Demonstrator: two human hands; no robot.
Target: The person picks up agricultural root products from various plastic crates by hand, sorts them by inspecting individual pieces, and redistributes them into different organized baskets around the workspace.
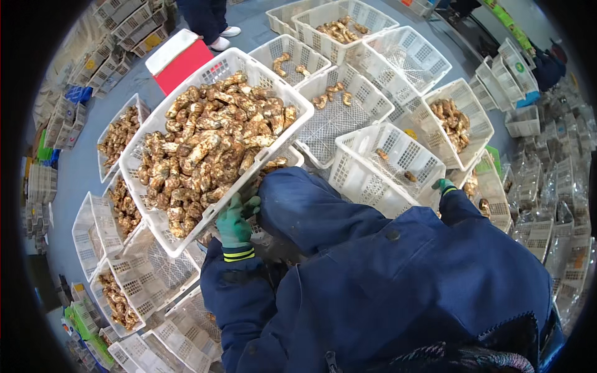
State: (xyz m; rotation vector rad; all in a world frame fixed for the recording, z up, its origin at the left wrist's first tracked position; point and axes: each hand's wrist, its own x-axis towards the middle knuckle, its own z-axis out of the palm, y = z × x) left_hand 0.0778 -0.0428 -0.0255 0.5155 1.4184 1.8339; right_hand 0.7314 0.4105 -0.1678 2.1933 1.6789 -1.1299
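Observation:
A large white plastic crate heaped with brown-and-white mushrooms stands tilted in the view at front left. My left hand, in a green glove, is at its near side, fingers apart, with nothing visible in them. My right hand, also gloved, is at the right corner of another white crate, which has a few small mushrooms inside. Its fingers are small and partly hidden, so its hold is unclear. My bent knee lies between the two crates.
More white crates surround me, some holding mushrooms. A red box with a white lid is beyond the heaped crate. Another person's legs are at the top. Stacked crates and clear plastic containers line the right side.

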